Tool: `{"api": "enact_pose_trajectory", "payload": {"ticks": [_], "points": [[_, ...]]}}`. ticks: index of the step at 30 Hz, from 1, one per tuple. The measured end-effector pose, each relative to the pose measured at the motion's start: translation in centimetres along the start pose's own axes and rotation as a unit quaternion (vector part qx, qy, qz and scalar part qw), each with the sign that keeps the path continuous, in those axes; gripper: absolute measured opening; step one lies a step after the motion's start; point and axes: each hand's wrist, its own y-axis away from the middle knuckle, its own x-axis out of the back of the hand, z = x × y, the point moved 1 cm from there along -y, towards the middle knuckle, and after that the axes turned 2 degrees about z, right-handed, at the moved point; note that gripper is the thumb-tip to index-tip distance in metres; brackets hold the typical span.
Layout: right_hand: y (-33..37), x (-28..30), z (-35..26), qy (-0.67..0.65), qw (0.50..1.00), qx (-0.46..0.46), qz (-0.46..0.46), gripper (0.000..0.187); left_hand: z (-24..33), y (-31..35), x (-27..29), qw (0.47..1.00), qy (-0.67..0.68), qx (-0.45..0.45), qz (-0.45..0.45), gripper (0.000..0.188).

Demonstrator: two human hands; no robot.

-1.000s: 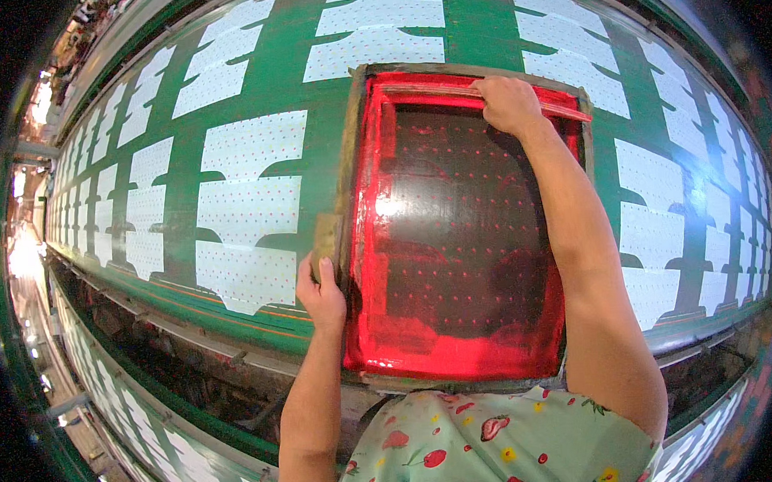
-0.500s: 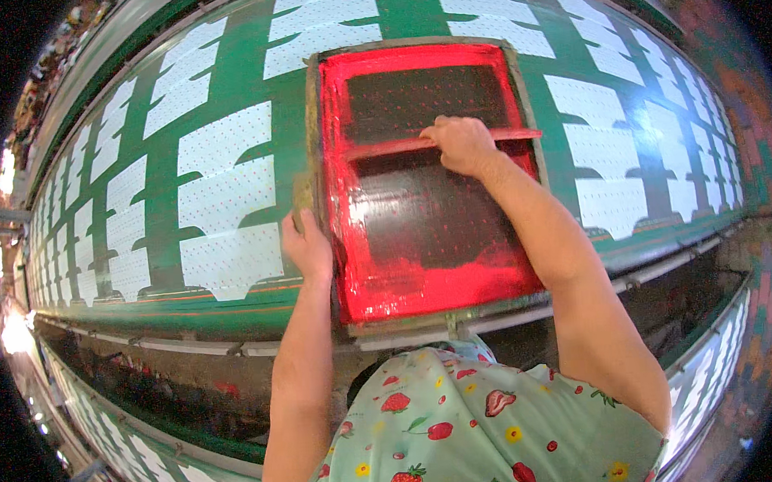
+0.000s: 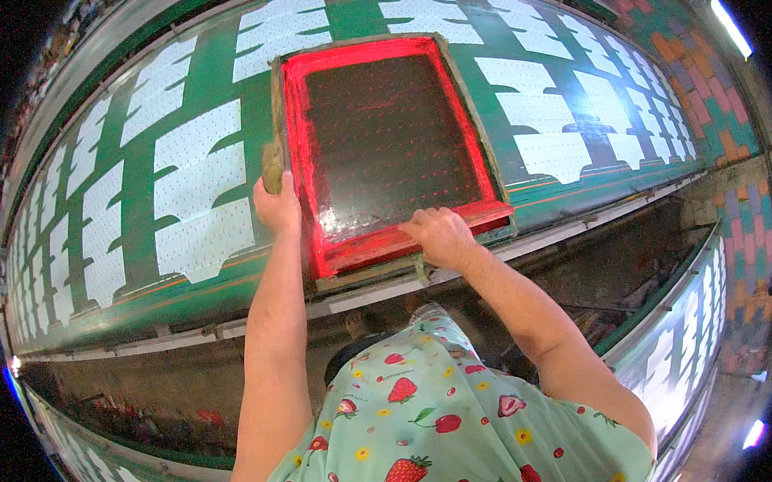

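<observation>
Red squeegee (image 3: 369, 243) at screen frame's (image 3: 279, 108) near end; right hand (image 3: 444, 238) pinching it; left hand (image 3: 278, 204), fingers apparently wrapped round side block (image 3: 271, 164).

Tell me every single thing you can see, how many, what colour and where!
Framed screen: one, dark with red borders, on the green table
Red bar: one, red, across the screen's near end
Block: one, brownish, at the screen's left side
Green table: one, green, across the middle
Dotted pieces: many, white, in rows on the table
Second table surface: maybe one, green and white, lower corners
Lights: two big ones, white, right side
Bricks: many, mixed colours, right
Clutter: too dim to count, lower left
Shirt: one, mint with fruit print, bottom
Left hand: one, bare, holding the block
Right hand: one, bare, gripping the bar
</observation>
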Motion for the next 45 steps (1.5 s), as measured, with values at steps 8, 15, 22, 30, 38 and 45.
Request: {"api": "enact_pose_trajectory", "payload": {"ticks": [8,15,22,30,38,45], "points": [[3.4,-0.8,0.1,-0.091,0.994,0.039,0.037,0.057,-0.2,-0.2,0.1,0.994,-0.109,0.001,-0.007,0.058],[9.5,0.7,9.3,-0.242,0.954,-0.005,0.178,0.043,0.0,-0.4,-0.1,0.997,-0.074,0.034,-0.004,0.044],[14.0,-2.1,21.8,-0.409,0.802,-0.422,0.104,0.042,0.9,-0.6,-0.5,0.994,-0.001,0.108,-0.018,0.037],[14.4,-6.8,20.8,-0.578,0.662,-0.465,0.108,0.046,1.6,-0.1,-0.7,0.986,0.116,0.115,-0.035,0.027],[13.7,-4.1,19.3,-0.615,0.614,-0.47,0.157,0.046,0.3,-0.5,-0.1,0.983,0.082,0.151,-0.057,0.034],[14.7,1.7,17.4,-0.595,0.643,-0.455,0.156,0.044,1.3,-0.7,1.3,0.957,0.18,0.214,-0.074,0.04]]}}
